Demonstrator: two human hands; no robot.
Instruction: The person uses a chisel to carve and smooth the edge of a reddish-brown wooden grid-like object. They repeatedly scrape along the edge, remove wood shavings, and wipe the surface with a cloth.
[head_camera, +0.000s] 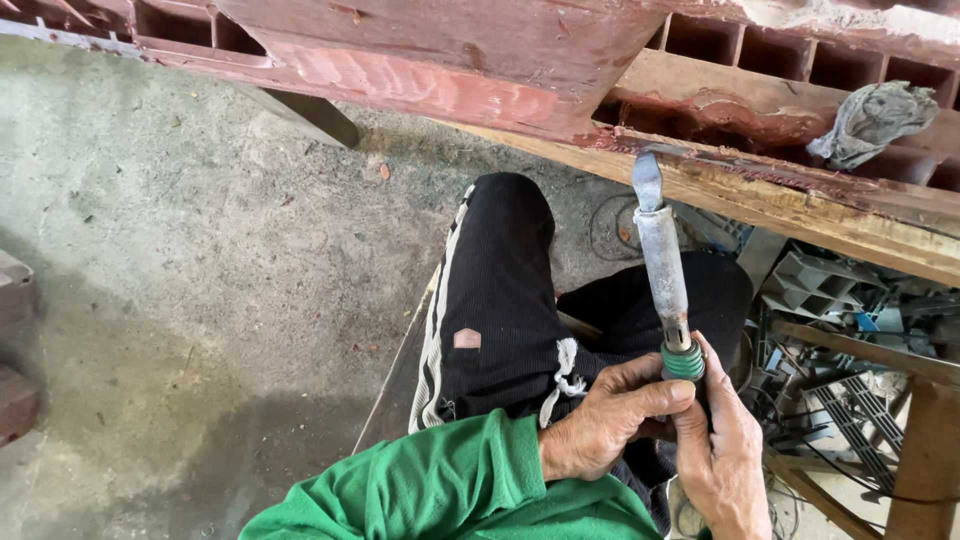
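Observation:
A grey metal tool (662, 262) with a flat tip points up toward a reddish wooden bench edge (760, 195). Green winding (684, 361) wraps its lower end. My left hand (606, 416), in a green sleeve, pinches the tool at the green winding with thumb and fingers. My right hand (722, 440) cups the same end from the right side. Both hands sit above my lap in black trousers (505, 300).
A crumpled grey rag (872, 118) lies on the bench at upper right. Under the bench at right sit grey plastic parts and wires (830, 330) and a wooden leg (925, 450). Bare concrete floor (180, 260) spreads to the left.

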